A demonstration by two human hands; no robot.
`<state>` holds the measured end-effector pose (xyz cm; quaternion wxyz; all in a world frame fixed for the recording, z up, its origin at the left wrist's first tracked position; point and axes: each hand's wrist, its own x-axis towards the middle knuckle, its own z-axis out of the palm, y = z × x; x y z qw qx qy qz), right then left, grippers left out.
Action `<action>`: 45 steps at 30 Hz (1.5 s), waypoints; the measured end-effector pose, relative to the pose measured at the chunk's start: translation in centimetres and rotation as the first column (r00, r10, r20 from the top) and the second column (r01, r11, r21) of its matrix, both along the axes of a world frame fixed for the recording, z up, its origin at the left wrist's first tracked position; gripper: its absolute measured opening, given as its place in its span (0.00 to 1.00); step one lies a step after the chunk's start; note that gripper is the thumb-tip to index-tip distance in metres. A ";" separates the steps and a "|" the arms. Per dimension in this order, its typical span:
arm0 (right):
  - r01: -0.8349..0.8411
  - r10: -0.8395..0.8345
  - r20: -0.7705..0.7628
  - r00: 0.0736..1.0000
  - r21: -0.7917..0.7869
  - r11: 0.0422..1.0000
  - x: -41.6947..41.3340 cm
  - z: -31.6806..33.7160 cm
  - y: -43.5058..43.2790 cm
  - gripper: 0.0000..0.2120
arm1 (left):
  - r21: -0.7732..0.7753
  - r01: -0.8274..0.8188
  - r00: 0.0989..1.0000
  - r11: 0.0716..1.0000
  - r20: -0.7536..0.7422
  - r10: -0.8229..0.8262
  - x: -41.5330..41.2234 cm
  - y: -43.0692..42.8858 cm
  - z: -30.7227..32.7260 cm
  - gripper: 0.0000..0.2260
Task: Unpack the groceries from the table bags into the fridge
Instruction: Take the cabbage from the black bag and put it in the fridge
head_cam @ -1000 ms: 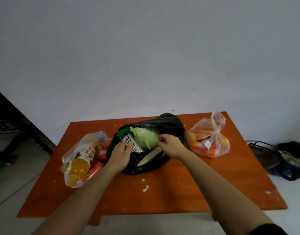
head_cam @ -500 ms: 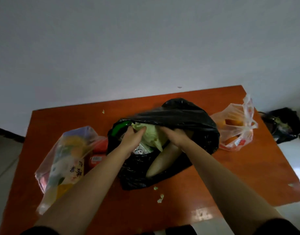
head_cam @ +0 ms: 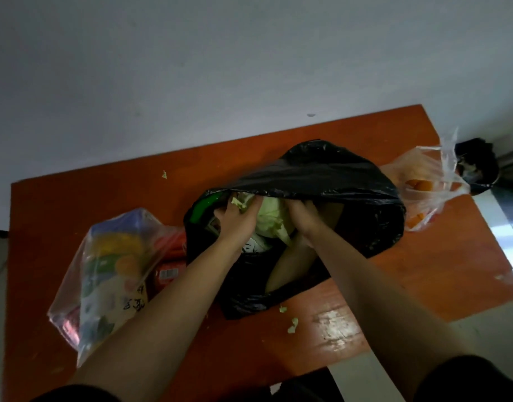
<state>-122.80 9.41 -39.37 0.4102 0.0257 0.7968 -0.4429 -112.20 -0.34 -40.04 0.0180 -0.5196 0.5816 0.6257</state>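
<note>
Orange-brown table (head_cam: 75, 216) carrying a black bag (head_cam: 336, 175) at centre, a left clear bag (head_cam: 110, 271) of packets just beside it, a right clear bag (head_cam: 423, 195) of orange items, and green leaf scraps (head_cam: 292, 326) in front.

We wear black sleeves, the left sleeve (head_cam: 75, 394) and the right sleeve (head_cam: 475, 381) showing only at the bottom edge, our forearms bare down to the left hand (head_cam: 237, 220) and right hand (head_cam: 304, 219), more plain dark clothing (head_cam: 301, 387) at the bottom middle.
</note>
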 end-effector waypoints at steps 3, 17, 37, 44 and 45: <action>0.049 -0.047 0.055 0.997 -0.039 0.998 0.2 1.2 -0.3 0.39 | -0.050 -0.011 0.998 0.999 0.058 0.014 -0.2 0.1 1.0 0.39; 0.002 0.021 0.174 0.984 -0.132 0.991 3.6 3.1 7.1 0.43 | 0.178 -0.247 0.968 0.953 -0.001 0.251 4.1 7.7 8.3 0.25; 0.264 -0.381 -0.120 0.917 -0.535 0.803 13.7 11.6 19.9 0.44 | -0.146 0.155 0.851 0.977 -0.483 -0.207 10.0 15.9 15.8 0.36; 0.470 -0.716 -0.214 0.664 -0.625 0.623 17.6 15.3 33.6 0.41 | -0.195 0.430 0.626 0.881 -0.639 -0.447 8.5 27.9 19.2 0.23; 0.480 -0.747 -0.244 0.619 -0.635 0.605 18.2 16.1 36.1 0.39 | -0.189 0.478 0.583 0.858 -0.661 -0.471 8.5 30.4 19.9 0.23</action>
